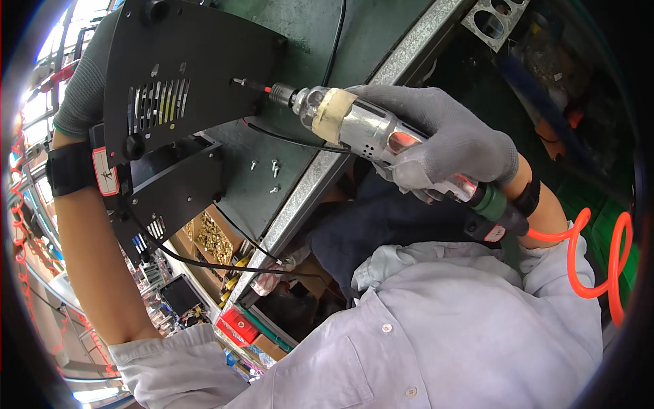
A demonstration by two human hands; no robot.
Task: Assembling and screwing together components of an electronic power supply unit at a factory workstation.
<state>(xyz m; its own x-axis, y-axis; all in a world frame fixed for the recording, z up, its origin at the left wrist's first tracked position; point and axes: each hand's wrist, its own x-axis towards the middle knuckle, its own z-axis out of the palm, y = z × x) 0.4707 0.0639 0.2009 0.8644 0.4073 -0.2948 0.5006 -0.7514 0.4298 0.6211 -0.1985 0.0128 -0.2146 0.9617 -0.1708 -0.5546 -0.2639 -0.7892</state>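
My right hand (453, 133), in a grey glove, is wrapped round a silver air screwdriver (371, 129) banded with pale tape. The driver's tip meets a black metal panel (211, 54) near its right edge; what sits at the very tip is too small to make out. The panel stands tilted, with slotted vents and round dark feet. My gloved left hand (87, 85) lies against the panel's far left side, its fingers hidden behind it. Below is a second black vented panel (178, 184). Several small screws (275, 168) lie on the green bench top (300, 31).
An orange coiled hose (579, 252) runs from the driver beside my right forearm. Black cables (204, 264) cross the bench edge (402, 61). Lower left are a box of brass-coloured parts (212, 238) and a red box (237, 326). A metal plate with round holes (489, 24) is at upper right.
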